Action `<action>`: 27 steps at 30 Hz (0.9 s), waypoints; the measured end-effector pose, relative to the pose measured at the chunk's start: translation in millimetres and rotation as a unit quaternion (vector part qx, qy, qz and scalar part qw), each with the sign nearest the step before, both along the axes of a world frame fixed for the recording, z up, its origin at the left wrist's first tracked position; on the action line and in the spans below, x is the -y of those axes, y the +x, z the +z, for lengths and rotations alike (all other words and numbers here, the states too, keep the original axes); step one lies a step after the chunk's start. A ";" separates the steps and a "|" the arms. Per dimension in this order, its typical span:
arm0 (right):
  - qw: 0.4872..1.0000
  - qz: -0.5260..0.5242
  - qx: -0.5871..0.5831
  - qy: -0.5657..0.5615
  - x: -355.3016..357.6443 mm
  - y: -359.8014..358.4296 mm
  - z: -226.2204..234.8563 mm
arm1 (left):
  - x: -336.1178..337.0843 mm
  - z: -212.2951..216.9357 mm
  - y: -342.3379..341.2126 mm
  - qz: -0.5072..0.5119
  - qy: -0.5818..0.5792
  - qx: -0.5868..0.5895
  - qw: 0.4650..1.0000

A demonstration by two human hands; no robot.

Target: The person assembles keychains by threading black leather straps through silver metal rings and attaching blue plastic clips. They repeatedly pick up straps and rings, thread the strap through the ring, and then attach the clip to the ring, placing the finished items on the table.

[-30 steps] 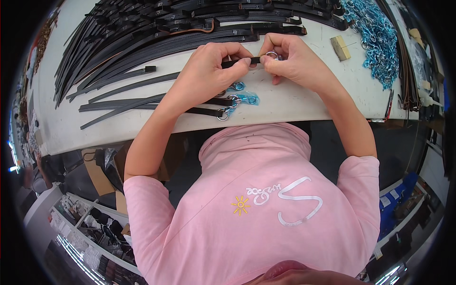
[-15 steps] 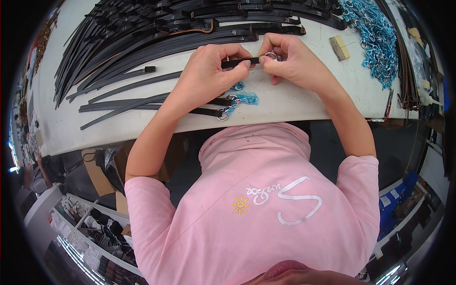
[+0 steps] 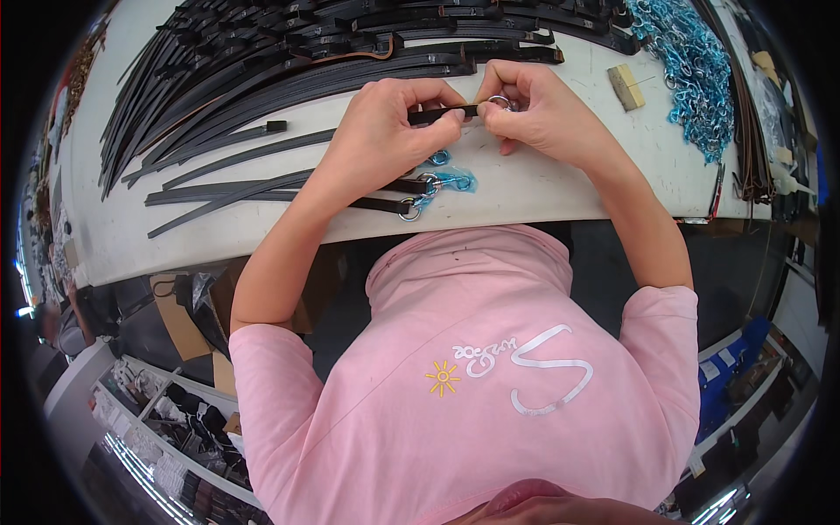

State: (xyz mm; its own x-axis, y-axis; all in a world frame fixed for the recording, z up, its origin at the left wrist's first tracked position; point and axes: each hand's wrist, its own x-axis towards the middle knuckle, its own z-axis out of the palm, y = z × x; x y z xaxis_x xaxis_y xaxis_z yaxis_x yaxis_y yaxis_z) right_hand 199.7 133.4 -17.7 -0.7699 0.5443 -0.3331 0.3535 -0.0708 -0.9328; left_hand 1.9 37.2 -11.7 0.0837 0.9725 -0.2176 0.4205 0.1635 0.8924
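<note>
The left hand (image 3: 385, 131) is pinching the black strap (image 3: 442, 113) shut, its long axis running left-right over the white table (image 3: 560, 188), while the right hand (image 3: 542, 118) is gripping the metal ring (image 3: 500, 101) at the strap's right end.
</note>
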 end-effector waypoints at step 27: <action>1.000 -0.005 -0.021 -0.008 -3.8 7.3 -1.3 | 0.0 -15.4 -4.7 -0.011 0.108 0.006 0.994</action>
